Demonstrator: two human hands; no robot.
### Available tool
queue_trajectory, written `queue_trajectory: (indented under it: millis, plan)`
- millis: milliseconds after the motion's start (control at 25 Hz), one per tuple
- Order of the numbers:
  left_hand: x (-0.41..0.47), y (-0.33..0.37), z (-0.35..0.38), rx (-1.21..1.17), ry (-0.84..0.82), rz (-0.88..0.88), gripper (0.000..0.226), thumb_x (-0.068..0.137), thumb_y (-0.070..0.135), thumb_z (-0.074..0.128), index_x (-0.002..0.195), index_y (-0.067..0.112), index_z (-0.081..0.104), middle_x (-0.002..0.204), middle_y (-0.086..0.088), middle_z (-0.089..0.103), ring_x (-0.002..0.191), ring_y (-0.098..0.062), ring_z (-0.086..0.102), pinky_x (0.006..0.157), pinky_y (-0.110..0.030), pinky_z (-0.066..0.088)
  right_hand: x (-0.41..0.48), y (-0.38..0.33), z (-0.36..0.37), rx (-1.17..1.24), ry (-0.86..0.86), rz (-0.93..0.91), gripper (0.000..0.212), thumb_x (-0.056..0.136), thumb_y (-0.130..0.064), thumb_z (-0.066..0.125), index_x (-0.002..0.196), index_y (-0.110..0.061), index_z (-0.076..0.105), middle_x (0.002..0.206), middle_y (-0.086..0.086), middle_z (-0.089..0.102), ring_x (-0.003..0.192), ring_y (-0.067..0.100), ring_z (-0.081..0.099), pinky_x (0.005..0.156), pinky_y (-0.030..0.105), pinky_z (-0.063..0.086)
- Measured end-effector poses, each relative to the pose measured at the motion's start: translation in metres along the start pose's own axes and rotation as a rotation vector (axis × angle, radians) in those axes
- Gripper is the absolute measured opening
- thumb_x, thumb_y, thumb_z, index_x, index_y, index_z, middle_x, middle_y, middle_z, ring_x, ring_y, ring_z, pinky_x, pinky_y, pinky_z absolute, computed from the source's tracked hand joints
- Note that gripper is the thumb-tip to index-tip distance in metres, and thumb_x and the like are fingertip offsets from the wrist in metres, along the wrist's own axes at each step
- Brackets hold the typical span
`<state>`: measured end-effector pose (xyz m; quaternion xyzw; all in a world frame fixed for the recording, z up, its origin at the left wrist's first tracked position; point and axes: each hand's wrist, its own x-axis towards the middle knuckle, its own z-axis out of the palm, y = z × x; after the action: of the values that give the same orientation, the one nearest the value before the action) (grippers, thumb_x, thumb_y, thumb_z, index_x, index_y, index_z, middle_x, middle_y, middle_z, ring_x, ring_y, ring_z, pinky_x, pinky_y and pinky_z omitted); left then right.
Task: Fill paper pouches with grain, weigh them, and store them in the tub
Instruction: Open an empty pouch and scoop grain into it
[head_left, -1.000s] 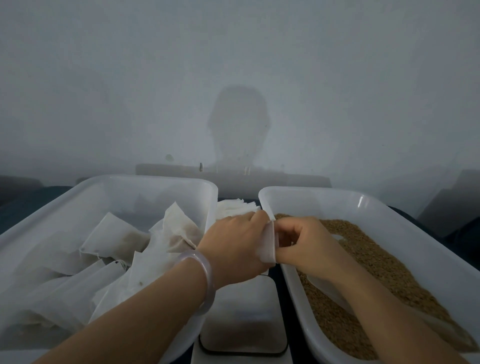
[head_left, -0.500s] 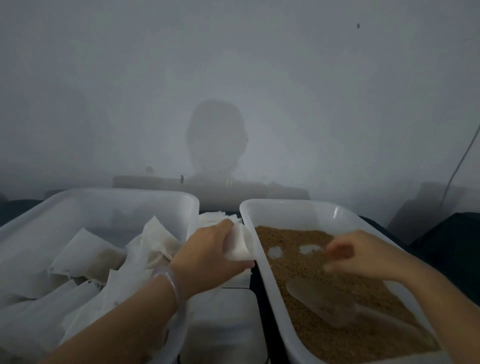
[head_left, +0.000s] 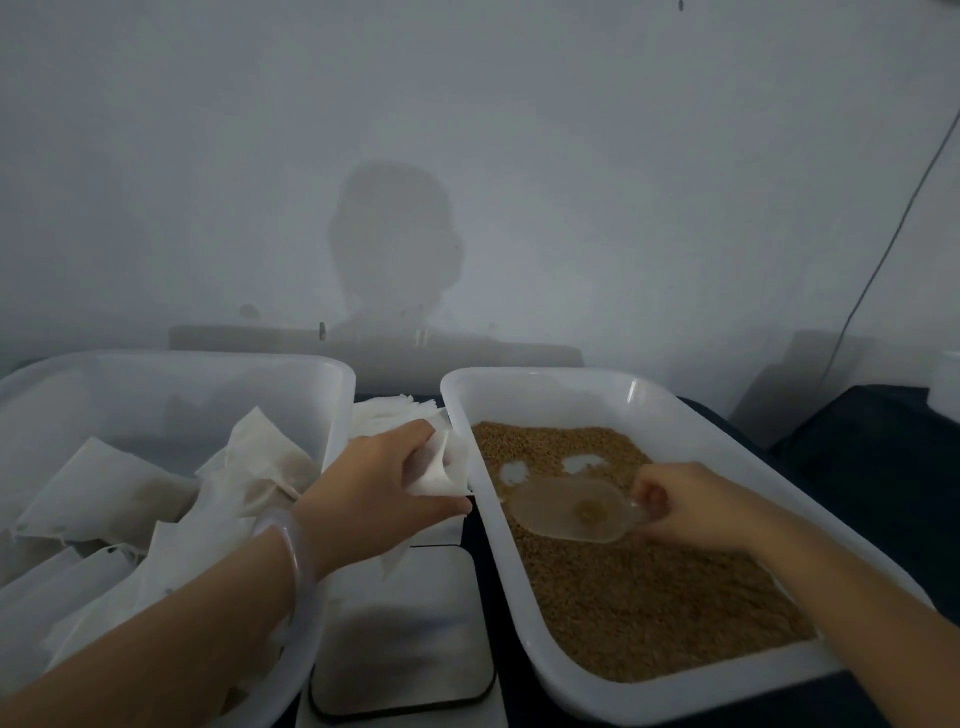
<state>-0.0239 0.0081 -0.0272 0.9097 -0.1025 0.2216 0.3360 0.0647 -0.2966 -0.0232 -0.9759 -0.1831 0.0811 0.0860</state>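
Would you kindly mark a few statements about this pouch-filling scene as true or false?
1. The left hand grips a paper pouch. True.
2. The right hand holds the scoop by its handle above the grain tub. True.
3. The scoop is heaped with grain. False: only a few grains lie in it.
4. The left tub holds loose grain. False: it holds a pile of pouches.
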Motion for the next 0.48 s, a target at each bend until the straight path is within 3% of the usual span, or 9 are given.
queue_trajectory:
  millis: [120, 280, 360, 480]
  plan:
    - [0.001, -0.001, -0.001, 0.015, 0.004, 0.013, 0.043, 0.066, 0.041, 0.077, 0.077, 0.007, 0.053, 0.056, 0.005, 0.043, 0.057, -0.002, 0.043, 0.058, -0.014, 0.035, -0.007, -0.003, 0.002, -0.043, -0.126, -0.071, 0.021, 0.077, -0.026, 0.074, 0.087, -0.034, 0.058, 0.096, -0.014, 0.058, 0.088, 0.001, 0.057, 0.078, 0.023, 0.051]
    - [0.002, -0.002, 0.001, 0.011, -0.017, -0.005, 0.045, 0.065, 0.042, 0.075, 0.081, 0.006, 0.054, 0.068, -0.002, 0.057, 0.064, -0.015, 0.047, 0.059, -0.019, 0.036, -0.027, 0.008, -0.004, 0.025, -0.279, -0.088, 0.027, 0.071, -0.035, 0.079, 0.09, -0.039, 0.062, 0.096, -0.017, 0.062, 0.088, -0.004, 0.059, 0.079, 0.02, 0.05]
    - [0.001, -0.002, 0.003, 0.017, -0.034, -0.009, 0.044, 0.066, 0.043, 0.075, 0.081, 0.008, 0.055, 0.069, 0.0, 0.057, 0.061, -0.014, 0.047, 0.059, -0.017, 0.037, -0.035, 0.012, -0.005, 0.038, -0.324, -0.108, 0.027, 0.072, -0.036, 0.078, 0.093, -0.041, 0.063, 0.095, -0.017, 0.064, 0.087, -0.008, 0.059, 0.077, 0.017, 0.049]
    - [0.001, -0.003, 0.004, 0.031, -0.035, -0.016, 0.042, 0.067, 0.042, 0.076, 0.081, 0.009, 0.055, 0.068, 0.001, 0.056, 0.059, -0.007, 0.046, 0.059, -0.013, 0.036, -0.044, 0.015, -0.008, 0.07, -0.315, -0.138, 0.027, 0.07, -0.037, 0.079, 0.095, -0.042, 0.068, 0.096, -0.019, 0.066, 0.09, -0.003, 0.06, 0.083, 0.024, 0.052]
